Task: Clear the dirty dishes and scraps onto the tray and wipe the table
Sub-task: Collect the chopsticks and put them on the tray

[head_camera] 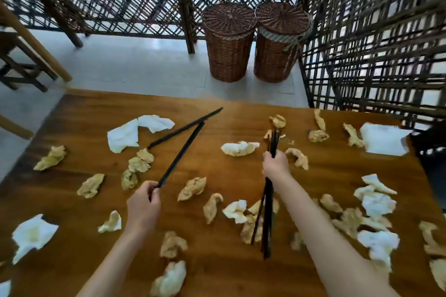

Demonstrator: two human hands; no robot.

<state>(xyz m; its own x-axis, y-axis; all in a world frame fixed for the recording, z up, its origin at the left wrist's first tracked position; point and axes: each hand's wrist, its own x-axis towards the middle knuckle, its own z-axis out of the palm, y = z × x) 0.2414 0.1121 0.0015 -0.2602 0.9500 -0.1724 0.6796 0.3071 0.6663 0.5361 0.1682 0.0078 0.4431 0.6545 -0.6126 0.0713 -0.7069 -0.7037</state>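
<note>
A wooden table [217, 113] is strewn with several crumpled, stained napkins, such as one near the middle [239, 148], and white ones at the left [125, 136] and right [383, 138]. My left hand [144, 202] grips the near end of a black chopstick [181, 154] that slants up and away. A second black chopstick [185, 128] lies on the table beside it. My right hand [276, 164] is closed around a bundle of black chopsticks [266, 214], held roughly upright. No tray is in view.
Two lidded wicker baskets [229, 38] [277, 41] stand on the floor beyond the table's far edge. Dark lattice screens [374, 43] enclose the back and right. A wooden chair [26, 55] stands at the far left.
</note>
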